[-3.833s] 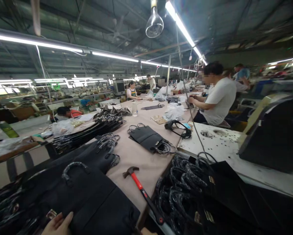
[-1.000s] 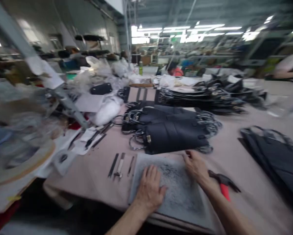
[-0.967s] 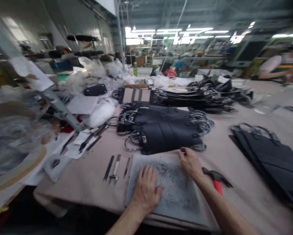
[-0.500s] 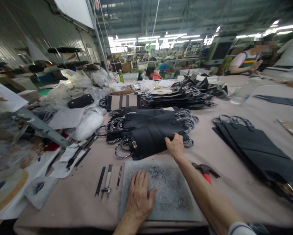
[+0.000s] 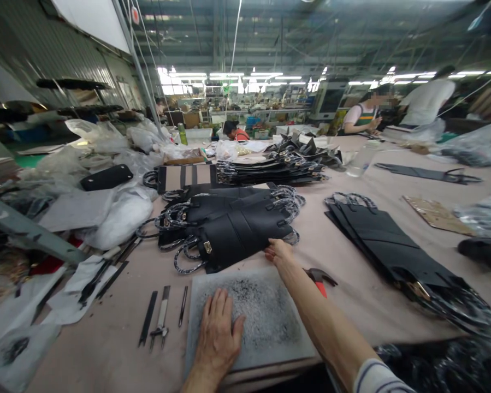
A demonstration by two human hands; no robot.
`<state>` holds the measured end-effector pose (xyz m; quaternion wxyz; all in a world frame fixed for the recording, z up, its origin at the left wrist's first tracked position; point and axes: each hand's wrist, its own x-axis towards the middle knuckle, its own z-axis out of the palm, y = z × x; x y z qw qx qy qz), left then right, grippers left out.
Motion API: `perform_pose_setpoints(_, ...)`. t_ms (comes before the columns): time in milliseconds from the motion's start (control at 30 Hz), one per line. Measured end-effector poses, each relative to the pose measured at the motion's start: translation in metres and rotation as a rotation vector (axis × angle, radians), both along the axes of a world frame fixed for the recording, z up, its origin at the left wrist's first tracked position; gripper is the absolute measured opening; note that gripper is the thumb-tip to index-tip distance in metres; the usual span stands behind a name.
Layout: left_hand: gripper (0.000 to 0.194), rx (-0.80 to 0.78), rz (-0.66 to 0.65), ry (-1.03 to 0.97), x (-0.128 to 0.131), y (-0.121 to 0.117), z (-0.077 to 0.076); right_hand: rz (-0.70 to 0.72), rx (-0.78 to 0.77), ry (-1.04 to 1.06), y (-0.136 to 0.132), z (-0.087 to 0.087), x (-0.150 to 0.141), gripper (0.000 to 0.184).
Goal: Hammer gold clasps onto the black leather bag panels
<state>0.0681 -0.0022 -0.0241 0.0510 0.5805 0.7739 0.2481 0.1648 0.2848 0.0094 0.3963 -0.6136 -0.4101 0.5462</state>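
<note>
My left hand (image 5: 216, 330) lies flat on a grey board (image 5: 273, 327) strewn with black crumbs, fingers stretched out and holding nothing. My right hand (image 5: 280, 252) reaches past the board, its fingers and thumb closed at the lower right edge of the top black bag panel (image 5: 237, 232). That panel lies on a pile, with plastic-wrapped handles at both ends and a metal clasp on the left. To the right of the board a claw hammer (image 5: 321, 277) is partly hidden by my right forearm. Left of it lie a dark flat strip (image 5: 148, 316), a pronged punch (image 5: 162, 322) and a thin metal rod (image 5: 183, 305).
More black bag panels (image 5: 388, 240) lie to the right. A tall stack of them (image 5: 270, 169) stands behind the pile, near a clear plastic bottle (image 5: 360, 161). A metal post (image 5: 28, 226) slants on the left amid plastic bags. Co-workers (image 5: 362, 115) sit farther back.
The view has turned from the bags and co-worker onto the board. My right hand has left the board's far edge for the bag panel; my left has stayed flat over the last second.
</note>
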Motion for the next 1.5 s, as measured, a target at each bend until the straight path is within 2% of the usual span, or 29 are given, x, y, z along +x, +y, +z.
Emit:
perform_pose_setpoints(100, 0.044, 0.084, 0.017, 0.095, 0.001, -0.001, -0.003, -0.045, -0.191, 0.061, -0.008, 0.008, -0.01, 0.031)
perform_pose_setpoints(167, 0.041, 0.145, 0.038, 0.177, 0.003, -0.001, -0.003, -0.065, -0.237, 0.094, -0.012, 0.018, -0.009, 0.031)
perform_pose_setpoints(300, 0.039, 0.157, 0.031, 0.242, 0.007, -0.002, 0.005, -0.075, -0.205, 0.159, -0.016, 0.041, -0.002, 0.028)
perform_pose_setpoints(433, 0.041, 0.113, 0.028, 0.185, 0.01, -0.003, 0.016, -0.051, -0.136, 0.258, -0.023, 0.061, -0.001, 0.011)
perform_pose_setpoints(567, 0.037, 0.149, 0.053, 0.127, 0.01, -0.007, 0.019, -0.042, -0.097, 0.355, -0.036, 0.086, -0.004, 0.016)
perform_pose_setpoints(633, 0.04, 0.233, 0.134, 0.132, 0.004, -0.006, 0.017, -0.04, -0.084, 0.395, -0.043, 0.101, -0.004, 0.016)
perform_pose_setpoints(700, 0.05, 0.305, 0.278, 0.137, -0.008, 0.0, 0.016, -0.032, -0.067, 0.429, -0.051, 0.116, 0.0, 0.016)
perform_pose_setpoints(767, 0.061, 0.299, 0.402, 0.122, -0.026, 0.01, 0.018, -0.023, -0.045, 0.453, -0.06, 0.129, 0.007, 0.016)
perform_pose_setpoints(800, 0.061, 0.265, 0.423, 0.108, -0.036, 0.016, 0.021, -0.019, -0.036, 0.46, -0.065, 0.133, 0.012, 0.017)
perform_pose_setpoints(833, 0.055, 0.217, 0.41, 0.095, -0.046, 0.021, 0.025, -0.016, -0.027, 0.462, -0.07, 0.136, 0.017, 0.017)
perform_pose_setpoints(933, 0.015, 0.112, 0.267, 0.085, -0.068, 0.024, 0.044, -0.026, 0.002, 0.453, -0.08, 0.141, 0.033, 0.016)
perform_pose_setpoints(1033, 0.015, 0.192, 0.13, 0.143, -0.071, 0.004, 0.06, -0.035, 0.116, 0.392, -0.081, 0.146, 0.048, 0.015)
perform_pose_setpoints(1167, 0.017, 0.411, -0.065, 0.176, -0.042, -0.042, 0.068, 0.03, 0.277, 0.306, -0.072, 0.167, 0.056, 0.014)
perform_pose_setpoints(1267, 0.028, 0.527, -0.169, 0.169, -0.009, -0.069, 0.069, 0.2, 0.46, 0.342, -0.059, 0.187, 0.046, 0.011)
perform_pose_setpoints(1333, 0.032, 0.564, -0.205, 0.172, 0.011, -0.077, 0.07, 0.297, 0.576, 0.339, -0.046, 0.195, 0.035, 0.011)
perform_pose_setpoints(1400, 0.032, 0.55, -0.249, 0.19, 0.027, -0.076, 0.071, 0.338, 0.588, 0.253, -0.033, 0.19, 0.024, 0.013)
perform_pose_setpoints(1433, 0.03, 0.526, -0.27, 0.199, 0.035, -0.073, 0.071, 0.339, 0.562, 0.169, -0.029, 0.182, 0.021, 0.013)
perform_pose_setpoints(1500, 0.02, 0.421, -0.293, 0.198, 0.049, -0.065, 0.07, 0.327, 0.518, -0.073, -0.029, 0.155, 0.019, 0.019)
